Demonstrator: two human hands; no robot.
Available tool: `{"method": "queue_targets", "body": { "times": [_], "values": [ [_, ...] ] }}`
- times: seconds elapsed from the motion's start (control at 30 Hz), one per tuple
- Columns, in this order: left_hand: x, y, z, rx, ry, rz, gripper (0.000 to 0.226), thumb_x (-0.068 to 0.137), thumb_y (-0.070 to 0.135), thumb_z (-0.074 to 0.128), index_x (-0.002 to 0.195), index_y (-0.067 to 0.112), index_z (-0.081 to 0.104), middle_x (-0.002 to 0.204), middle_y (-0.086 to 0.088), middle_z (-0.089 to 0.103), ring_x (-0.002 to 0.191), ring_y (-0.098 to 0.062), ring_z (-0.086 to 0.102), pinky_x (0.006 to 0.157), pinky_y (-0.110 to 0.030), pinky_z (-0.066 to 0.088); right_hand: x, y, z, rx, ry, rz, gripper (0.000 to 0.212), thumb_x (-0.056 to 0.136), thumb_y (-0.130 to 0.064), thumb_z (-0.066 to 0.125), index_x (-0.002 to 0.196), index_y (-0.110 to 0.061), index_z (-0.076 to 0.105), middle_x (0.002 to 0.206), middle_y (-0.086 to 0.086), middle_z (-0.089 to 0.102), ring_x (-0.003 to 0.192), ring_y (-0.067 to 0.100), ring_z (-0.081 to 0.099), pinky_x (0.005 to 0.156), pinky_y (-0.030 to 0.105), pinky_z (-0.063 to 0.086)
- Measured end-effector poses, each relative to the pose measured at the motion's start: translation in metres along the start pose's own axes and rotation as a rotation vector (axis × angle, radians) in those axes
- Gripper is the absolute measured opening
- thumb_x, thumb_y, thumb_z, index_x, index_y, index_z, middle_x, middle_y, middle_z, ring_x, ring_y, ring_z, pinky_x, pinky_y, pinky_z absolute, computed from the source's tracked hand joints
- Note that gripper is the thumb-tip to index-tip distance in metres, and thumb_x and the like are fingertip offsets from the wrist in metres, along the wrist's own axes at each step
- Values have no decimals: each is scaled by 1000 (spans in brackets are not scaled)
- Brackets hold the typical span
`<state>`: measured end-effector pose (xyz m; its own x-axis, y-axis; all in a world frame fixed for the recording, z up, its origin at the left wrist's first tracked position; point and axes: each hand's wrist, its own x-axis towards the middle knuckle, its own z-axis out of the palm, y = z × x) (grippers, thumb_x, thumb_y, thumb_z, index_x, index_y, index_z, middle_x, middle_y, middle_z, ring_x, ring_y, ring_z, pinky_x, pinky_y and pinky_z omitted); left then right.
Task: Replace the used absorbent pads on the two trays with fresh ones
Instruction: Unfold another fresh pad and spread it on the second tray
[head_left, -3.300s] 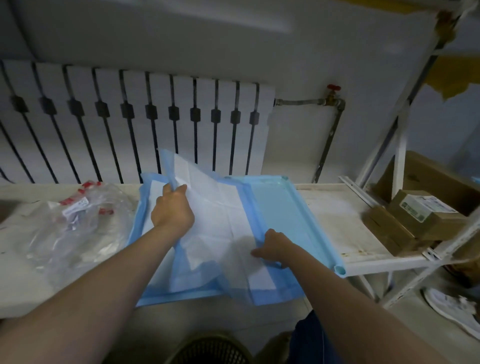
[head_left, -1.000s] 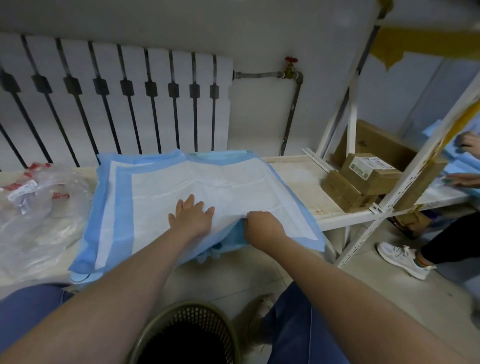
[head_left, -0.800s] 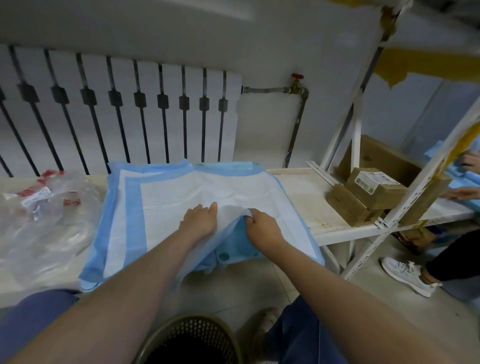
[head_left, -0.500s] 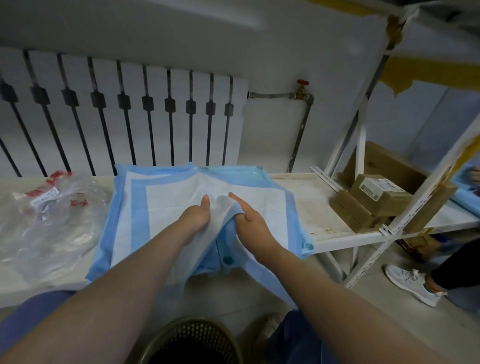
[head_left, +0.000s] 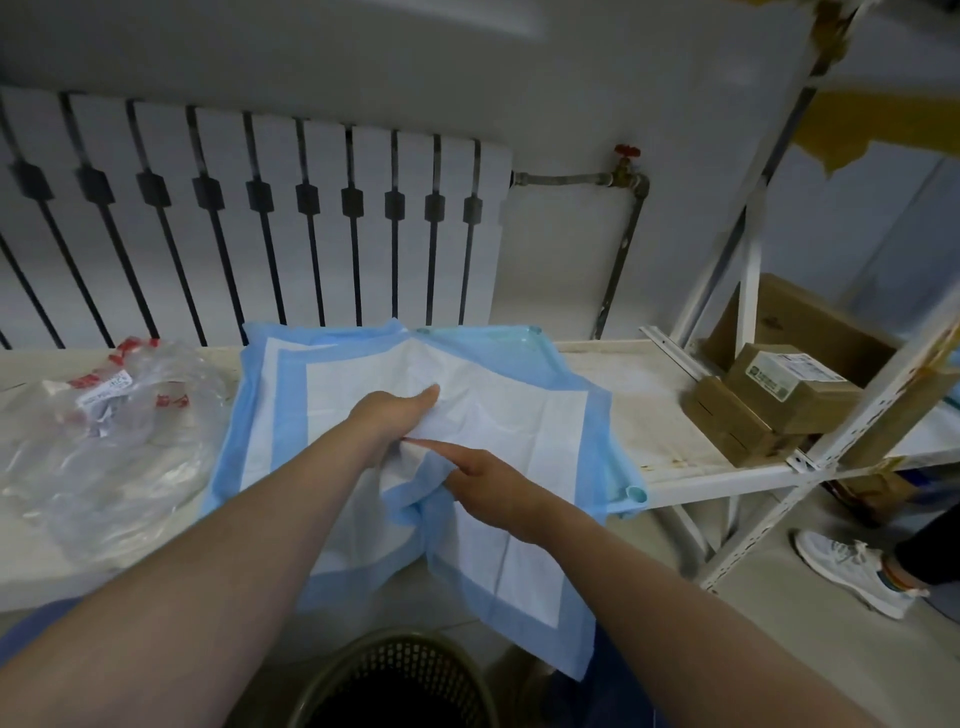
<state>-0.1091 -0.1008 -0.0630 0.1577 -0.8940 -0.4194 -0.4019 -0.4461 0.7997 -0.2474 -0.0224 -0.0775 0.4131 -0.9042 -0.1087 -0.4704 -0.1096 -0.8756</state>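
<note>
Pad (head_left: 519, 415) now dragged off tray (head_left: 635, 492) toward basket (head_left: 395, 670); left hand (head_left: 387, 423) clutches middle, right hand (head_left: 485, 486) pinches blue border, likely for discarding.

Both arms are bare along their whole visible length: the left forearm (head_left: 234, 545) and the right forearm (head_left: 649, 571) run unclothed to the lower edge of the view. The left hand (head_left: 389, 423) and the right hand (head_left: 488, 486) are bare as well. Below the left forearm shows a patch of light blue cloth (head_left: 26, 631), and below the right forearm a darker blue cloth (head_left: 613, 691) with soft folds. Which garment either belongs to cannot be told.
</note>
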Motion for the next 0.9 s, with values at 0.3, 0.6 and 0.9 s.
{"method": "queue_targets", "body": {
  "times": [0.3,0.6,0.9],
  "values": [
    [7,-16,-3,215,171,107,21,84,26,63,81,5,61,86,-11,64,83,-29,62,65,-29,45,21,18,-24,-453,4,-16,38,87,0,54,122,-12,63,127,5,62,119,19,54,96,23,39],
    [-15,-11,-28,310,192,372,20,89,19,53,72,13,61,83,-1,62,77,-20,56,68,-30,44,62,1,-45,-544,487,75,41,91,-2,48,124,-23,61,118,0,65,106,18,60,86,21,43],
    [-42,-9,-77,294,-49,576,7,88,22,61,85,26,66,100,6,66,95,-14,60,87,-31,50,102,-51,-26,-965,299,-166,33,88,-11,58,115,-29,66,147,-5,37,135,20,26,98,35,44]
  ]
}}
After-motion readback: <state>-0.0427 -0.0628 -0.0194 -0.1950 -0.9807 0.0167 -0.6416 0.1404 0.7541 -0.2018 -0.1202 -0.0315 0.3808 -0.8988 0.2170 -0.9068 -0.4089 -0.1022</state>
